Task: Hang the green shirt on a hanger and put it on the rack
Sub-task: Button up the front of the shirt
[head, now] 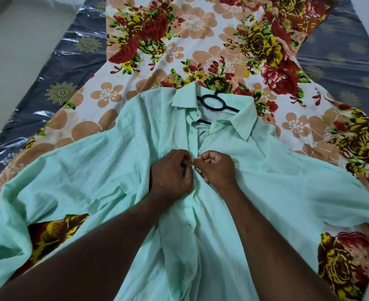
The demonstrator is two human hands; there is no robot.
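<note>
At the far left a plastic-wrapped grey mattress (55, 68) showed beside the floral bedsheet (200, 40) on which the mint-green shirt (92, 170) lay spread, front up, left sleeve trailing toward the near corner. The left hand (170, 172) pinched the left placket edge, fingers closed on the cloth. Just beside it, nearly touching, the right hand (217, 168) was clamped on the opposite edge, apparently working a button at mid-chest. Above them the black plastic hanger (214, 102) sat inside the open collar, its hook resting on the sheet. To button well, the plackets looked to need aligning flat, so that the button met its own hole without dragging the shoulders off the hanger
</note>
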